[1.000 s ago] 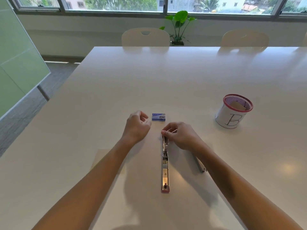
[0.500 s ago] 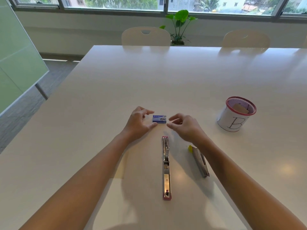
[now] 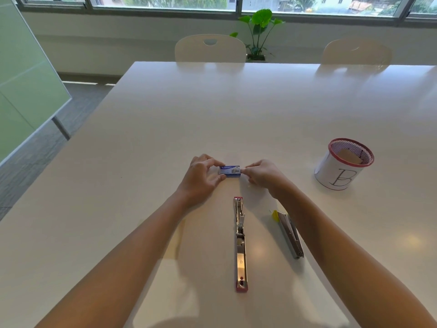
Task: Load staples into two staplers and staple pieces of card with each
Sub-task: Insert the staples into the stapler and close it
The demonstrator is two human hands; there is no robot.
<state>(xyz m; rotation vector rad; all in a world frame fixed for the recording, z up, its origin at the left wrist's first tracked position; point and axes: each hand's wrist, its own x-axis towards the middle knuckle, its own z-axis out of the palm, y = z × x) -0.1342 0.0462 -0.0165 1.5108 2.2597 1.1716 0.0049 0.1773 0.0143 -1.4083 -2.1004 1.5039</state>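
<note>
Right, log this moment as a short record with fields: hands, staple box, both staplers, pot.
left hand: grips the left end of the staple box
right hand: pinches the box's right end
staple box: blue, by the table; lifted or resting, cannot tell
red stapler: lies opened out flat, untouched
yellow stapler: lies right of it, partly behind the right forearm
pot: mesh, marked B, far right, card inside

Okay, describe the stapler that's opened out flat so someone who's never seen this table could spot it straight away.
On the white table, look just nearer the person than the small blue staple box held between both hands. The open stapler lies there, stretched out in one long line. Unlike the shorter yellow-tipped stapler to its right, it has red ends.
</note>
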